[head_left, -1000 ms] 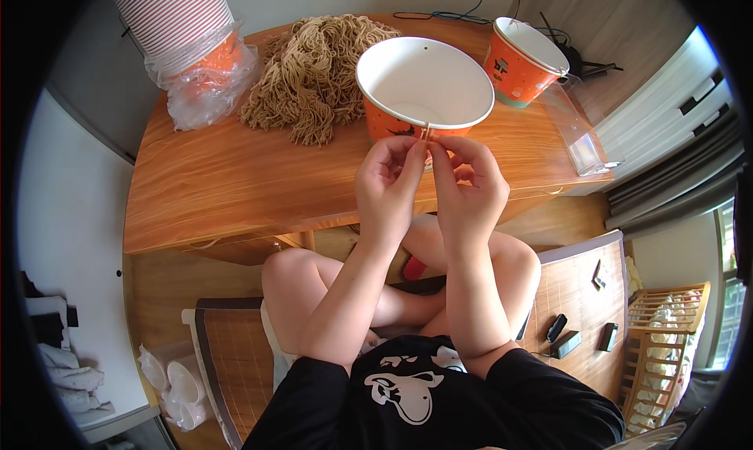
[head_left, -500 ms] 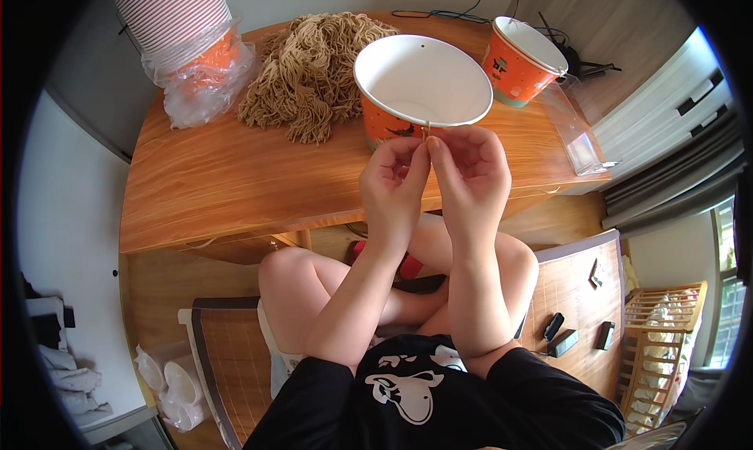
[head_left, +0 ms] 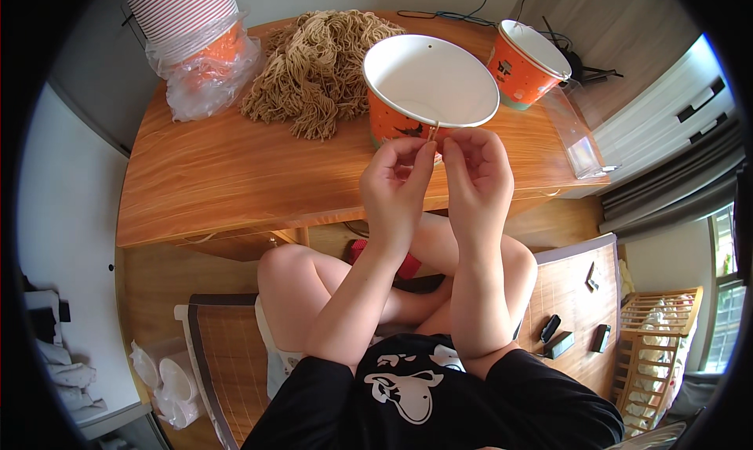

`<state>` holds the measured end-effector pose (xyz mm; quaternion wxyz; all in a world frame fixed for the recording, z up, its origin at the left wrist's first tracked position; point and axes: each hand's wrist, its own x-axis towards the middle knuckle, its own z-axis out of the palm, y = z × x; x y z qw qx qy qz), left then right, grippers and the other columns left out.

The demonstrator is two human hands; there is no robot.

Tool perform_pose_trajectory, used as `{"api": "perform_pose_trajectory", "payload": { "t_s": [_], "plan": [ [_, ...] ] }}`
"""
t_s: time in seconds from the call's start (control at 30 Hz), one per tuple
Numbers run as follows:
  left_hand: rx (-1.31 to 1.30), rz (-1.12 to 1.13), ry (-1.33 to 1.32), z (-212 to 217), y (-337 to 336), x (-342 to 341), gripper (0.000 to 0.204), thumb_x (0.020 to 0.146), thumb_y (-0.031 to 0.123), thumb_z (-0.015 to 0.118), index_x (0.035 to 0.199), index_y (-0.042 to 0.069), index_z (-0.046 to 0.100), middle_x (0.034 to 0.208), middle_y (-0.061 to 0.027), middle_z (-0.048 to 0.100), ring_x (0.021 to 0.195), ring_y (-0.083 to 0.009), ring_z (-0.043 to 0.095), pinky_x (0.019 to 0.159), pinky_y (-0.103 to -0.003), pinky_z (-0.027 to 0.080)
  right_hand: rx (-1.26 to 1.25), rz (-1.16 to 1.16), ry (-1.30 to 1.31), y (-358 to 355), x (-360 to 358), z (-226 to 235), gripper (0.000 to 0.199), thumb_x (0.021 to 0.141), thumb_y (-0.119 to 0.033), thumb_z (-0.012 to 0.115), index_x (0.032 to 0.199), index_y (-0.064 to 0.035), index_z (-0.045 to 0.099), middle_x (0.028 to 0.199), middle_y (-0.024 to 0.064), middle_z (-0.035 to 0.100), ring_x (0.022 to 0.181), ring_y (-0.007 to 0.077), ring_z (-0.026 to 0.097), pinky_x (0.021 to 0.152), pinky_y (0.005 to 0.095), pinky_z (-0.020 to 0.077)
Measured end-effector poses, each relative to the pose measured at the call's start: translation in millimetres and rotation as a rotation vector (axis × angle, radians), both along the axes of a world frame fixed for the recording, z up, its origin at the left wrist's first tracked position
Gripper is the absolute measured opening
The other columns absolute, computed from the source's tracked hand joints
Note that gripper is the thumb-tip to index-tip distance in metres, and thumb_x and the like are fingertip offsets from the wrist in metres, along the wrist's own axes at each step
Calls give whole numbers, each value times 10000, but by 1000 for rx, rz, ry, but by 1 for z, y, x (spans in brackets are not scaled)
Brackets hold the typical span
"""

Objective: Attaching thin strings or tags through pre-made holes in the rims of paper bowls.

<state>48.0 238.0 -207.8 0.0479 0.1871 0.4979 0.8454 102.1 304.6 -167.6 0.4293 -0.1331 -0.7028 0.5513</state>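
The left hand (head_left: pixel 394 179) pinches a thin cord (head_left: pixel 434 128) at the near rim of an orange bucket (head_left: pixel 383 111) on the wooden table (head_left: pixel 235 172). The right hand (head_left: pixel 481 172) curls just beside it, its grip impossible to tell.

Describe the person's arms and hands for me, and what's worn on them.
Loose black sleeves end near the elbows, part of a black top with a white cartoon print. Left hand and right hand are ungloved; no watch or bracelet shows.
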Motion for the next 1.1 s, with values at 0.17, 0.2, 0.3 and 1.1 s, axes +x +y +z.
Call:
{"api": "perform_pose_trajectory", "payload": {
  "t_s": [0.17,0.2,0.3,1.1],
  "plan": [
    [11,2,16,2,-2,-1,91,965,65,677,1019,-7,668,934,-48,708,825,-77,655,699,-215,515,-56,120,75,3,-1,-6,135,980,55,542,1105,23,580,1039,108,691,954,128,664,836,263,539],
    [15,-2,-1,3,-2,-1,88,965,63,677,1018,-7,664,925,-50,708,821,-81,659,695,-217,518,-43,150,89,3,-1,-7,153,987,58,524,1130,19,562,1071,110,676,975,130,654,839,266,536],
    [42,-24,-47,8,-2,0,83,964,57,675,1011,-9,656,909,-53,709,805,-86,663,690,-219,524,-3,186,85,3,0,-7,175,998,56,501,1164,10,534,1113,113,653,1000,138,640,844,274,534],
    [118,-65,-145,11,-14,-21,199,897,37,745,965,40,558,897,-61,705,753,-63,633,629,-195,486,582,1,-2,11,9,16,205,853,60,655,1040,-8,606,1034,129,642,933,288,652,812,369,533]
  ]
}}
